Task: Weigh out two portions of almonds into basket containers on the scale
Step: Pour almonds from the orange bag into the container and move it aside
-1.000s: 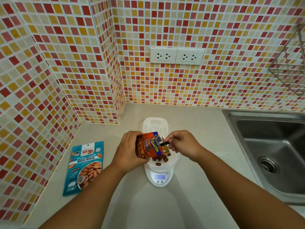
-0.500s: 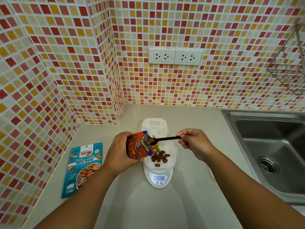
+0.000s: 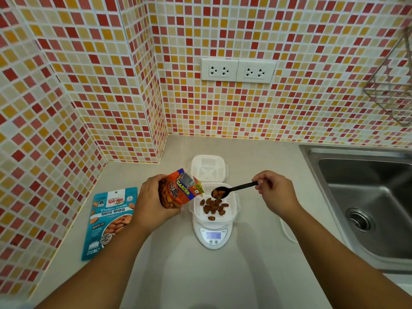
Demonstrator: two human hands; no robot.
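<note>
A white digital scale [image 3: 213, 237] stands on the counter with its display lit. On it sits a white basket container [image 3: 231, 205] holding several almonds [image 3: 213, 208]. My left hand [image 3: 149, 206] grips an open orange almond bag [image 3: 178, 189], tilted toward the basket's left rim. My right hand [image 3: 275, 191] pinches the handle of a black spoon [image 3: 234, 188]; its bowl carries a few almonds and hovers over the basket's far edge. A second white basket [image 3: 208, 167] stands just behind the scale, with nothing visible in it.
A blue roasted-almonds pouch [image 3: 110, 219] lies flat at the left near the tiled wall. A steel sink [image 3: 365, 204] fills the right side. Two wall sockets [image 3: 237, 70] sit above the counter, and a wire rack [image 3: 394, 85] hangs at the upper right.
The spoon has come out of the bag loaded with almonds and now hangs over the basket. My right hand has drawn back to the right; the bag stayed beside the basket.
</note>
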